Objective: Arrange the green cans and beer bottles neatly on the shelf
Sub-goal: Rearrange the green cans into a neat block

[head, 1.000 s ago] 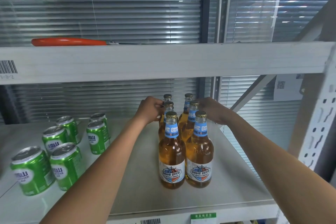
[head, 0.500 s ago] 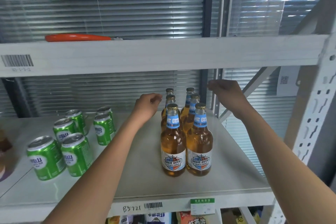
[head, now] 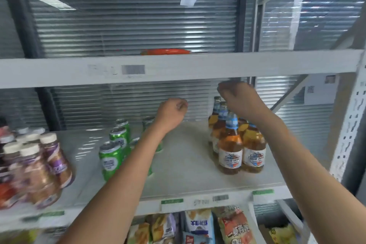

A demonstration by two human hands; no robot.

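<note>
Green cans (head: 111,156) are standing loosely grouped at the left of the shelf (head: 188,164), likely awaiting straightening; left hand (head: 172,114) is hovering curled, empty; beer bottles (head: 231,144) are standing in tidy paired rows, right; right hand (head: 239,97) is hovering curled, empty, above their caps.

Shop: tagged shelf (head: 184,166), packaged snacks (head: 198,225).

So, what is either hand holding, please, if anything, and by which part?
Nothing appears held: the left hand and right hand show curled, empty fingers, the right above the beer bottles.
</note>
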